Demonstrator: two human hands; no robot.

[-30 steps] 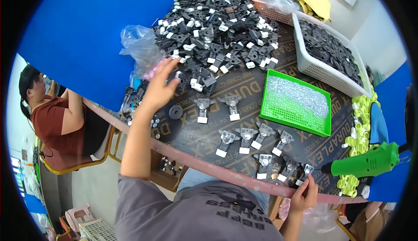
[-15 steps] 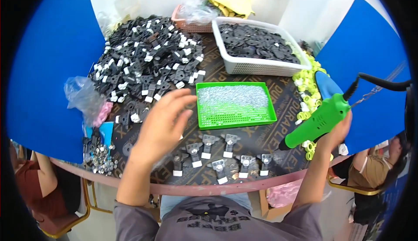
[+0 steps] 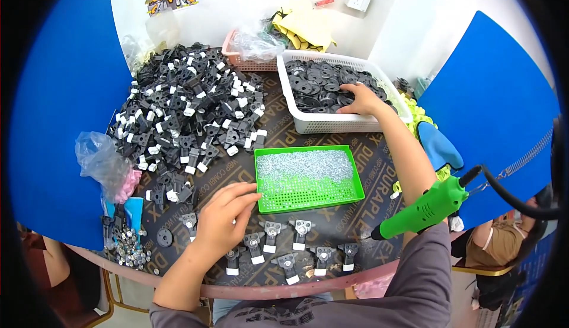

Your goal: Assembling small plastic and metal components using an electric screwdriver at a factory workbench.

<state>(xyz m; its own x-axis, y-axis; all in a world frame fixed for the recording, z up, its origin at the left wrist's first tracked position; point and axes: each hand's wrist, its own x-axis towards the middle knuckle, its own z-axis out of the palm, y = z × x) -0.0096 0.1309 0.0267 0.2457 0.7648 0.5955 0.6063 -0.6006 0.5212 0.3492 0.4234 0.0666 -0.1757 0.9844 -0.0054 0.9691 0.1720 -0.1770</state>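
Note:
My right hand (image 3: 363,99) reaches over the white basket (image 3: 338,125), its fingers apart and touching the black discs (image 3: 311,82) heaped inside. Nothing shows in its grasp. Beside the left edge of a green tray (image 3: 308,205) is my left hand (image 3: 224,218), fingers apart and holding nothing. Small silvery pieces (image 3: 305,166), perhaps screws, cover much of the tray. Below it lie several black parts with white ends (image 3: 272,236), some with a round metal piece on them. A green electric screwdriver (image 3: 424,210) hangs on its cord, overlapping my right arm and untouched by either hand.
A large heap of black-and-white parts (image 3: 184,109) fills the back left. Metal pieces (image 3: 133,248) and a loose black disc (image 3: 165,237) lie front left. Yellow-green rings (image 3: 418,114) sit at the right. Blue panels (image 3: 492,120) flank the table; other people sit beyond.
My right hand has left the green screwdriver and moved up and left to the basket. The view has shifted, and my left hand stays beside the green tray.

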